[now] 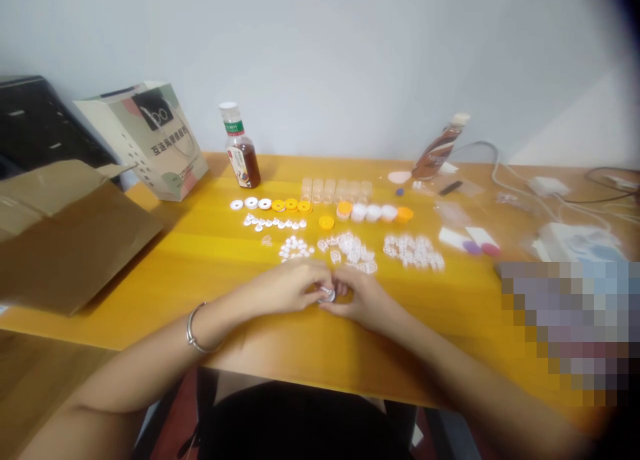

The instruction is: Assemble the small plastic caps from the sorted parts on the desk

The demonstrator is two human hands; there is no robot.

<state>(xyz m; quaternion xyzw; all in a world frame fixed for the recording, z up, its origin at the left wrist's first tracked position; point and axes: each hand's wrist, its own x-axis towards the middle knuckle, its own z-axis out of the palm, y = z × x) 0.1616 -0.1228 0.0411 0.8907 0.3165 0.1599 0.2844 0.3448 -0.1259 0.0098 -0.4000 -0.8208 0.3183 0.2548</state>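
Taking your hands as the clock's centre, a cardboard box [75, 240] is sitting at nine o'clock. At ten, a printed paper bag [150, 147] is leaning. At eleven, a bottle of dark drink [243, 160] is standing upright, white-capped; nearer, a row of white and orange discs [279, 205] is lying above a line of small white parts [275, 223], with a cluster of white round pieces [296, 248] nearest you.

In the middle, your left hand [300, 285] is pinching a small white piece [327, 294], fingers curled nearly closed. Your right hand [361, 296] is curling in beside it, thumb just below the piece; blur is hiding whether it is gripping.

At twelve, clear cylinders [329, 191] are standing side by side. At one, white openwork pieces [354, 250] are lying loosely; at two, a second white cluster [413, 252] is spreading out. Between one and two, farther back, a brown-labelled bottle [436, 152] is tilting. Between two and three, a purple disc [472, 247] and a red disc [491, 249] are lying close together.
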